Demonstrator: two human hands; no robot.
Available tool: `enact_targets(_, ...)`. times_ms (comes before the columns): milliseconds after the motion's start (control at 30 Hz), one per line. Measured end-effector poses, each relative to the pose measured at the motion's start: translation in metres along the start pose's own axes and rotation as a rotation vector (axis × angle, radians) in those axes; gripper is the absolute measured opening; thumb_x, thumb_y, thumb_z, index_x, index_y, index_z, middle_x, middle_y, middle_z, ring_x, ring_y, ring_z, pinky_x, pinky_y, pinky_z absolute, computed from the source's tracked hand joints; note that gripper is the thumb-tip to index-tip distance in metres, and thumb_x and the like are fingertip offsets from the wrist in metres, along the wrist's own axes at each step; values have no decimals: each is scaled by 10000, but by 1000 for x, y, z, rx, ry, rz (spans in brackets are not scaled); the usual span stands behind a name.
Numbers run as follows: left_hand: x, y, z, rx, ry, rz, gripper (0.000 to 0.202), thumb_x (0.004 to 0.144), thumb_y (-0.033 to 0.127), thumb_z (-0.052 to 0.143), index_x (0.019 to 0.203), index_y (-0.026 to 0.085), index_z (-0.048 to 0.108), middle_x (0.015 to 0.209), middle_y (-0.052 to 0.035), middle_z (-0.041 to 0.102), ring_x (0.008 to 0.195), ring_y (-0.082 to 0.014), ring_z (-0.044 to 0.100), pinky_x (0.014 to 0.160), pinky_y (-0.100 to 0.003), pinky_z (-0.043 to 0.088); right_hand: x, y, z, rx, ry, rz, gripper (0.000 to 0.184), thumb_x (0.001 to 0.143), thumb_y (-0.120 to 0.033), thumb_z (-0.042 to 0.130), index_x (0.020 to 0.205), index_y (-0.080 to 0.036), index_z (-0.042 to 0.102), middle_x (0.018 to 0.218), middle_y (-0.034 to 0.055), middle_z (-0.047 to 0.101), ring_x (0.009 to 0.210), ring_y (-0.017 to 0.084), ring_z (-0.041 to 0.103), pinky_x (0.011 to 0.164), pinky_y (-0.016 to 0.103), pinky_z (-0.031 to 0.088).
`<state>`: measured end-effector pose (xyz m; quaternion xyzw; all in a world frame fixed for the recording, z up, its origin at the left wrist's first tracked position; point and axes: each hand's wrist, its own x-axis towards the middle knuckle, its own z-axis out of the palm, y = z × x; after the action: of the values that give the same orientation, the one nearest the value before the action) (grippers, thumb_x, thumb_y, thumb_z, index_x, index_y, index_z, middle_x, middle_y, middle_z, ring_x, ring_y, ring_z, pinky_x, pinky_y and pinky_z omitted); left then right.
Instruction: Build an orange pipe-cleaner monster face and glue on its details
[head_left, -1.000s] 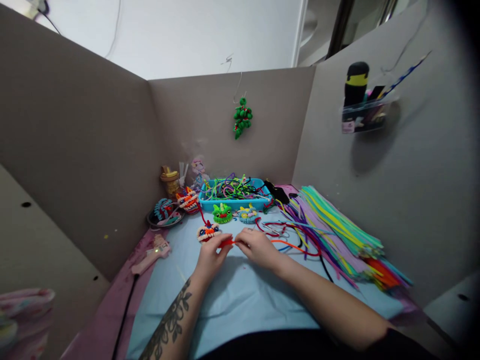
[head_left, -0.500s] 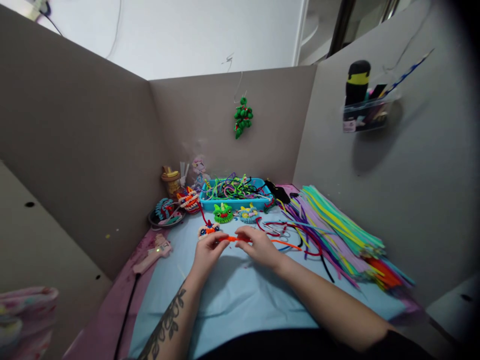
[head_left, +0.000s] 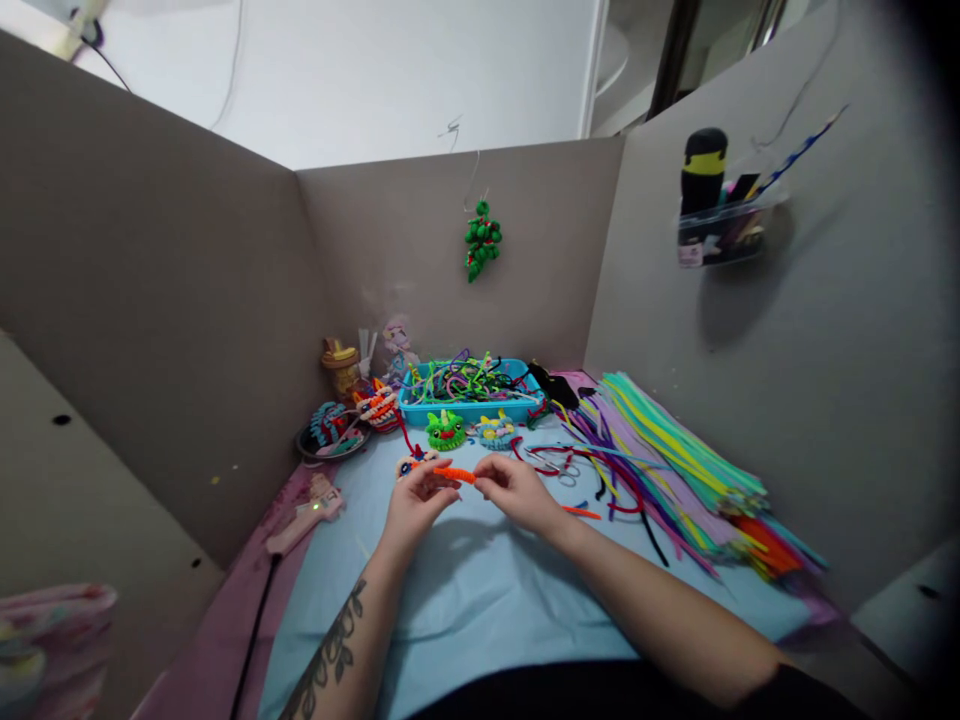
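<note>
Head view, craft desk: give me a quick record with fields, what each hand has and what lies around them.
Left hand: pinches one end of the orange pipe cleaner
Right hand: pinches its other end
Surface: light blue mat
Behind the hands: green figure, blue tray of tangled pipe cleaners
Right side: fanned pile of straight pipe cleaners
Left side: pink glue gun
Back wall: hanging green ornament

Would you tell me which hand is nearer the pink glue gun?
Left. The left hand sits just right of the glue gun; the right hand lies farther right, past the orange pipe cleaner both hands pinch.
</note>
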<state>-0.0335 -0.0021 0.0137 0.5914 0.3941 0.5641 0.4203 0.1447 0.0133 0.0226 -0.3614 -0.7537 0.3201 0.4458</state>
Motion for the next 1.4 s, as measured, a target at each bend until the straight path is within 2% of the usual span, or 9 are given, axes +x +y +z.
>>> enact_targets(133, 1, -1, -2, 11, -57, -24, 299, 690, 334, 666, 916, 139, 652, 895, -91, 680, 839, -212, 636, 779, -350, 506, -2, 0, 8, 25, -102, 46, 90, 790, -195, 501, 754, -167, 578, 586, -26, 562, 520, 100, 514, 489, 199, 395)
enact_targets(267, 2, -1, -1, -76, -53, -92, 319, 693, 386, 662, 897, 141, 641, 875, -88, 691, 845, -212, 639, 788, -350, 501, -5, -4, 10, -155, -71, -101, 91, 784, -261, 541, 789, -173, 563, 688, 3, 570, 625, 129, 527, 582, 245, 440)
enact_targets(367, 2, 0, 1, -88, -11, -160, 340, 677, 406, 670, 882, 138, 629, 833, -77, 688, 810, -201, 640, 717, -315, 513, -5, -13, 6, -354, -14, -295, 428, 663, -297, 680, 1041, -172, 523, 1023, 99, 537, 951, 229, 506, 818, 368, 436)
enact_targets(433, 3, 0, 2, -80, -33, -169, 338, 676, 409, 668, 867, 132, 631, 779, -59, 677, 748, -178, 633, 674, -286, 506, -3, -20, 5, -445, -70, -350, 652, 625, -270, 706, 1212, -200, 431, 1202, 128, 427, 1098, 268, 427, 908, 411, 389)
enact_targets(533, 3, -2, 2, -64, -94, -147, 307, 688, 391, 660, 833, 122, 633, 711, -34, 649, 665, -140, 600, 632, -249, 477, 1, -24, 7, -470, -210, -284, 742, 676, -161, 622, 1332, -268, 292, 1220, 98, 404, 1055, 230, 470, 869, 368, 425)
enact_targets(633, 3, -4, 2, -40, -117, -127, 250, 701, 358, 655, 757, 117, 616, 662, -14, 614, 616, -115, 560, 597, -223, 440, 5, -22, 11, -405, -304, -218, 733, 697, -78, 534, 1352, -260, 258, 1117, 69, 494, 959, 187, 523, 814, 312, 446)
enact_targets(767, 3, -4, 1, -8, -144, -126, 237, 702, 343, 652, 665, 119, 585, 593, 11, 559, 555, -89, 501, 541, -196, 378, 6, -18, 10, -315, -304, -215, 629, 688, -54, 513, 1281, -201, 365, 1119, 81, 536, 1004, 193, 510, 844, 302, 420)
enact_targets(1133, 3, 0, 1, -64, -159, -182, 260, 688, 370, 657, 768, 128, 606, 621, 5, 573, 549, -94, 501, 557, -209, 383, 8, -15, 3, -282, -199, -152, 392, 711, -77, 533, 1091, -173, 537, 954, 48, 620, 701, 114, 546, 671, 224, 418)
enact_targets(1400, 3, -1, -1, 23, -196, -155, 270, 726, 387, 616, 727, 117, 603, 594, 9, 526, 549, -92, 474, 542, -207, 358, 11, -11, -7, -310, -252, -174, 393, 723, -81, 555, 1102, -184, 578, 940, 46, 661, 705, 123, 583, 702, 234, 426)
